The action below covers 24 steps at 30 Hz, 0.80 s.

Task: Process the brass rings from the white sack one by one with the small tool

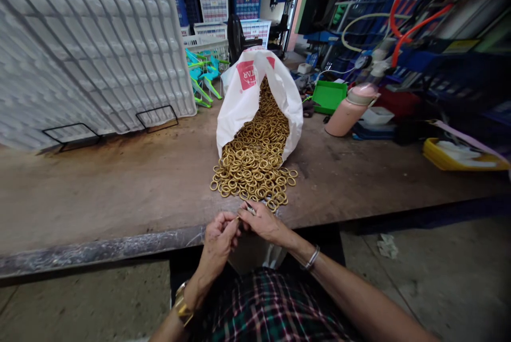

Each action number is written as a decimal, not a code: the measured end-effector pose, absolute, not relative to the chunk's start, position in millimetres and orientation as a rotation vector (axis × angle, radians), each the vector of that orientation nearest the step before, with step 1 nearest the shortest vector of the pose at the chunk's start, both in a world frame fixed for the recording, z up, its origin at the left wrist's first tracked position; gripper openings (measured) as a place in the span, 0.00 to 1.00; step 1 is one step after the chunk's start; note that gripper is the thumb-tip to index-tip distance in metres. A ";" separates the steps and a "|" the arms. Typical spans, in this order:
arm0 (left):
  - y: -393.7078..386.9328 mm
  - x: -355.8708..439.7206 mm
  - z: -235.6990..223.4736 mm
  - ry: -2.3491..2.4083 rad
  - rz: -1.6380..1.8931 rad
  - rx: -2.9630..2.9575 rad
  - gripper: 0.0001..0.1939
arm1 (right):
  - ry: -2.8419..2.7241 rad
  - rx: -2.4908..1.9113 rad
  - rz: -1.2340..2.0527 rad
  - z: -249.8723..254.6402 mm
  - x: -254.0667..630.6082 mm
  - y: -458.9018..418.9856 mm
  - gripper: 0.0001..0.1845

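At the front edge of the table, my two hands meet. My left hand [220, 238] is closed, with its thumb and fingers pinching a gold-coloured ring [238, 218] of which only a sliver shows. My right hand [261, 222] is wrapped around a small tool [250, 208] with a dark pointed tip and a metal part; most of it is hidden in the palm. Just beyond my fingers, a heap of gold-coloured metal rings [255, 171] spills from the mouth of a white sack [239, 113] lying on its side.
White ribbed trays [91, 38] stand upright at the left against black wire holders [157, 118]. Teal and green plastic pieces [205, 73] lie behind the sack. Right on the wooden table [120, 187] are a pink bottle [345, 115], a green tray [329, 95] and a yellow tray [443, 158].
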<state>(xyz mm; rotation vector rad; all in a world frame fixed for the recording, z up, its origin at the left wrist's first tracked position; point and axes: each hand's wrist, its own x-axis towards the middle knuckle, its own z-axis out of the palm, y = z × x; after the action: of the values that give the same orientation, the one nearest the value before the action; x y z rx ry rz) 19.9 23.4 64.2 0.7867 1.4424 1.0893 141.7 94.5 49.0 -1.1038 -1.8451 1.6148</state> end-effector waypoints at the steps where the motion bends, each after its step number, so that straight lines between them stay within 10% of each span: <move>1: 23.2 19.3 64.2 1.419 1.075 0.770 0.15 | -1.842 -1.108 1.611 48.9 142.1 94.6 0.11; 24: 11.1 15.1 48.2 1.019 1.271 0.577 0.13 | -1.932 -1.077 1.471 54.6 135.2 89.5 0.11</move>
<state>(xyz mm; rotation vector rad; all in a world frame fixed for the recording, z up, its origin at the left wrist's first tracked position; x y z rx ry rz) 15.1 11.1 48.2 0.5773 1.0192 1.2707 135.2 89.5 54.6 -1.0765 -1.9324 1.4712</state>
